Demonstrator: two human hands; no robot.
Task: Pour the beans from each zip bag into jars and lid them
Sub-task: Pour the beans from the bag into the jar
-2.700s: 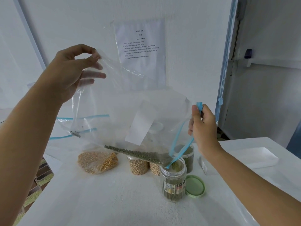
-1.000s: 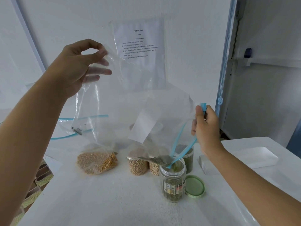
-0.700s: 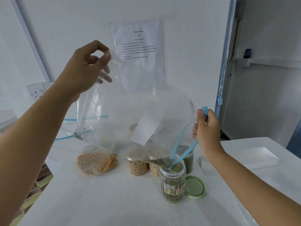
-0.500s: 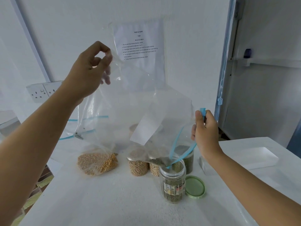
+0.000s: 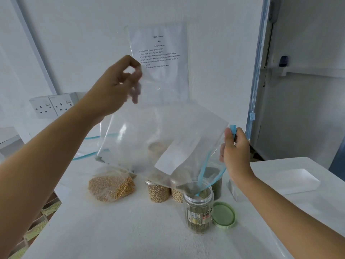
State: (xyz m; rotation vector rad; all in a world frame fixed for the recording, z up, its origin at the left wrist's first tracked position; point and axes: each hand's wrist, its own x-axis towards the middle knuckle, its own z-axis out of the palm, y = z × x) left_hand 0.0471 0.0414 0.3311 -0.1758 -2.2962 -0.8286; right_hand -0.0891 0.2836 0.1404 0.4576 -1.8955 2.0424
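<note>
1. The left hand pinches the upper corner of the clear zip bag between thumb and fingers and holds it high. The grip of the right hand is closed on the blue zip end at the right side of the bag.
2. The bag hangs tilted, and its low corner with the open zip points into the open jar, which stands near the middle of the bench. The bag looks almost empty, and the jar holds green beans.
3. I judge this pour nearly finished. The green lid lies flat just beside the jar on its right and is not yet put on.
4. Behind the open jar stand two jars of pale beans and a darker jar; the bag hides their tops. A small bag of yellow beans lies at the far left, still full, so probably more pouring remains.
5. The room for moving is on the near side of the jar. The left edge of the bench drops away under the left arm, and a white tray sits at the far right.
</note>
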